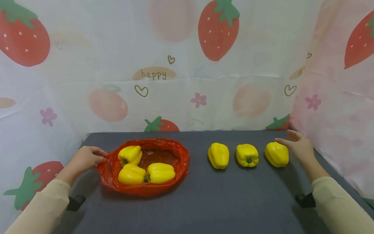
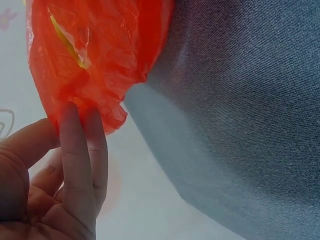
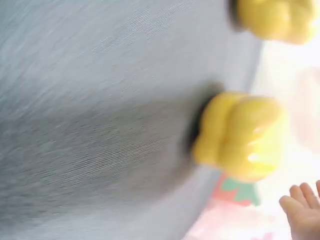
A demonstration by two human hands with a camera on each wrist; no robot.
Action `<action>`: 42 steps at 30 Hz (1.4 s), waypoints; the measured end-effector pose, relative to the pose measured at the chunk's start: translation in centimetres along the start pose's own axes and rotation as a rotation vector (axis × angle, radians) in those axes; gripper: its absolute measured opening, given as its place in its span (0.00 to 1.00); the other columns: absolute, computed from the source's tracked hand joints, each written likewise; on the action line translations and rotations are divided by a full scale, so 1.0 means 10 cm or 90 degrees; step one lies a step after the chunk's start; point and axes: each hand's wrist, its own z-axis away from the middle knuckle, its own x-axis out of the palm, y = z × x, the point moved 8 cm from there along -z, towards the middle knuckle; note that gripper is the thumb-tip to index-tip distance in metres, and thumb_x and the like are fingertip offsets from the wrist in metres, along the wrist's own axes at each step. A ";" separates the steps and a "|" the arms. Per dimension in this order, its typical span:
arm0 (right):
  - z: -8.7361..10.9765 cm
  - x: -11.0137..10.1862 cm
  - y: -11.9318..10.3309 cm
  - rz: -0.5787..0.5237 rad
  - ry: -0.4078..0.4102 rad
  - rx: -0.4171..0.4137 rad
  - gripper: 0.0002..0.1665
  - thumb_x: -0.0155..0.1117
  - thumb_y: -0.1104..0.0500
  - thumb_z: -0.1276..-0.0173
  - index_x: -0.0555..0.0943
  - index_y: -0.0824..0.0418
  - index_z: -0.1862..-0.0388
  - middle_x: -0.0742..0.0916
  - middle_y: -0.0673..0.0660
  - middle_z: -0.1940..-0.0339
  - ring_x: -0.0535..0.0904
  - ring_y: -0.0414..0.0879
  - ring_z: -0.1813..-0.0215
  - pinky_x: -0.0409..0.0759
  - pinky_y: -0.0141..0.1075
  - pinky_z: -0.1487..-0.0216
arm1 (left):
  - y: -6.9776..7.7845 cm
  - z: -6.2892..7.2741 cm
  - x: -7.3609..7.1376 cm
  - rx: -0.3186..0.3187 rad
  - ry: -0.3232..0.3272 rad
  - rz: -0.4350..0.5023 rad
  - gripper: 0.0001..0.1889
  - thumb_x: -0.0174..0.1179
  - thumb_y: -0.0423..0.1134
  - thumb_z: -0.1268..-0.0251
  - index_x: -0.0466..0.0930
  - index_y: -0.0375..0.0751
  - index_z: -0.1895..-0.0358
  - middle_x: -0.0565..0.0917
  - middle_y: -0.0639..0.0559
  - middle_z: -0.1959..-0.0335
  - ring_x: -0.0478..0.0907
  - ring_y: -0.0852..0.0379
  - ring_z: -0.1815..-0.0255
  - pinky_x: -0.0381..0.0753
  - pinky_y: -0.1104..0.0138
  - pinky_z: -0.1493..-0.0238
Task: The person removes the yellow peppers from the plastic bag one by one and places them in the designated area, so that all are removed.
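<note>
A red plastic bag [image 1: 181,177] lies with its mouth spread wide on the left of the table. Inside sit three yellow bell peppers, one at the back [image 1: 130,155], one at front left [image 1: 131,174] and one at front right [image 1: 162,173]. My left hand [image 1: 84,161] pinches the bag's left rim; in the left wrist view its fingertips meet the red plastic [image 2: 95,90]. My right hand [image 1: 302,152], fingers extended, hovers beside the rightmost pepper [image 1: 276,155]. The right wrist view shows a gap between that pepper [image 3: 240,137] and the hand [image 3: 302,215].
Left of that pepper, two more yellow bell peppers stand in a row, a middle one [image 1: 247,156] and another [image 1: 218,156]. A dark grey cloth covers the table [image 1: 216,201]. Strawberry-printed curtains [image 1: 187,107] enclose the back and sides.
</note>
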 end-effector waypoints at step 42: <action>0.43 1.92 -1.57 -0.072 -0.228 -0.211 0.41 0.75 0.48 0.40 0.72 0.55 0.30 0.77 0.58 0.29 0.72 0.54 0.28 0.75 0.52 0.31 | 0.01 0.02 0.00 0.003 0.004 0.011 0.18 0.60 0.34 0.33 0.78 0.23 0.47 0.82 0.30 0.53 0.82 0.52 0.63 0.88 0.53 0.55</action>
